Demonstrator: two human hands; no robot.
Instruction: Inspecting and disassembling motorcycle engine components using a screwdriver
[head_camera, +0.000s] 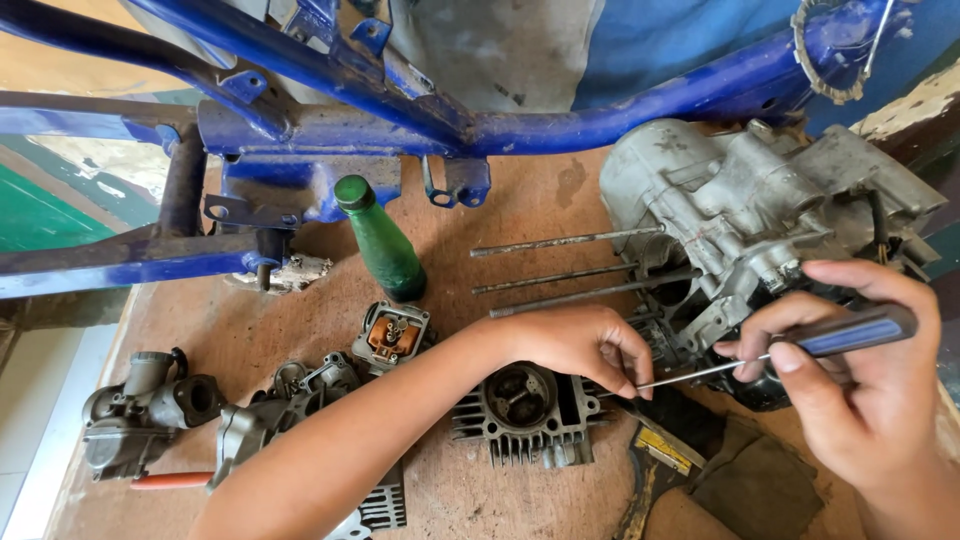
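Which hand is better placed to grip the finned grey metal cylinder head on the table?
Left. The left hand lies beside the finned grey metal cylinder head, pinching only the shaft tip. The right hand grips the blue-handled screwdriver.

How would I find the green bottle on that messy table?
Start at the big blue metal frame across the top of the wooden table. Just below its middle stands the bottle, leaning slightly. It is the only green thing among grey engine parts.

The right hand (860, 390) holds a blue-handled screwdriver (800, 345), its tip meeting the left hand (585, 345) beside the engine case (750, 210) above a cylinder head (525, 410) on the tabletop (520, 210).
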